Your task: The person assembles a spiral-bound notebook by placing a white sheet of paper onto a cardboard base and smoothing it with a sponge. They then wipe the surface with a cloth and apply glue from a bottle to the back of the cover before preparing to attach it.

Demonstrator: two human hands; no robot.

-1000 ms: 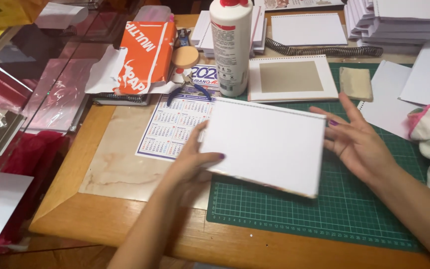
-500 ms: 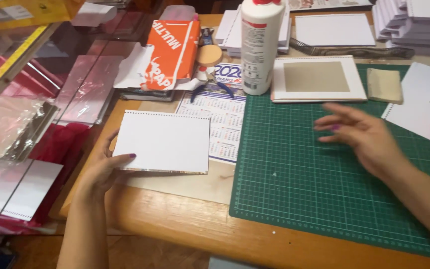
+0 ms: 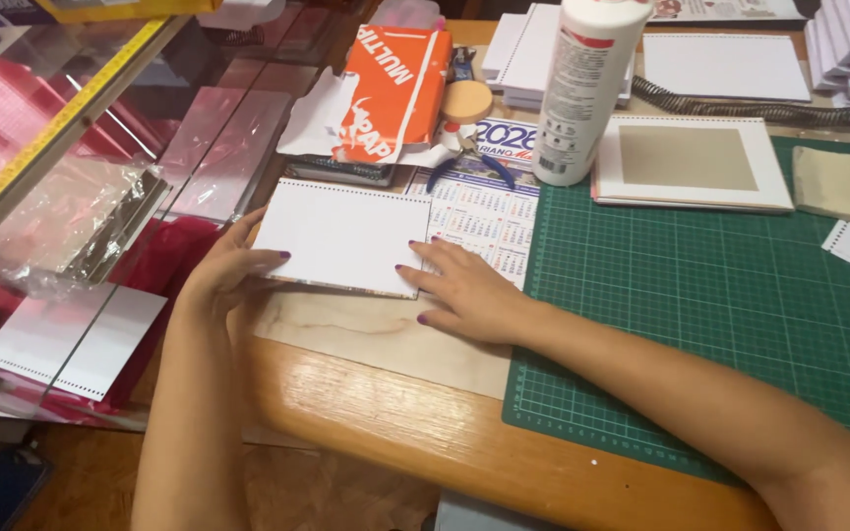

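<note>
left hand [image 3: 223, 270] grips white punched sheet stack [image 3: 341, 236] | right hand [image 3: 464, 295] touches its right edge | on wooden board [image 3: 376, 339]

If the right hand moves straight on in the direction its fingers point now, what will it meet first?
The right hand points up and to the left, and its fingertips already lie at the right edge of the white punched card. That card comes first; beyond it, probably, lies the orange package.
</note>
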